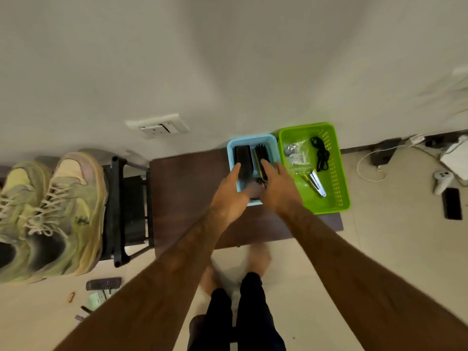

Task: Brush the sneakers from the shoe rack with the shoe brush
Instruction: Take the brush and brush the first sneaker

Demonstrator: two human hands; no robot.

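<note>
Brown table (192,188), blue basket (253,139), shoe brush (259,154)

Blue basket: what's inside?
Blue basket holds a black block on the left and a black bristle brush on the right. Left hand and right hand cover its near half, so anything there is hidden.

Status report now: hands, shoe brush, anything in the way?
Left hand, fingers straight, touches black block in blue basket. Right hand rests fingers on shoe brush beside it, not gripped yet. Sneakers on shoe rack, left. Nothing blocks the brush.
</note>
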